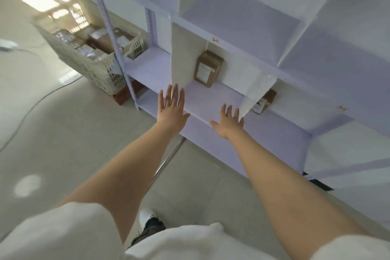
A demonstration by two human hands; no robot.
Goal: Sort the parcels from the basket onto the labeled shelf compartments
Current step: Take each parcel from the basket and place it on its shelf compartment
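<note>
My left hand and right hand: both empty, fingers spread wide and straight, stretched out at the front edge of the shelf. Brown parcel: stands at the back of the compartment beyond both hands, apart from them; second parcel in the next compartment right, partly behind a divider. Basket: on the floor at the shelf's left end, well apart from my left hand, more parcels inside.

Shelf: matt painted metal, smooth. Basket: cream perforated plastic. Parcel: matt brown cardboard, paper label; floor glossy tile.
</note>
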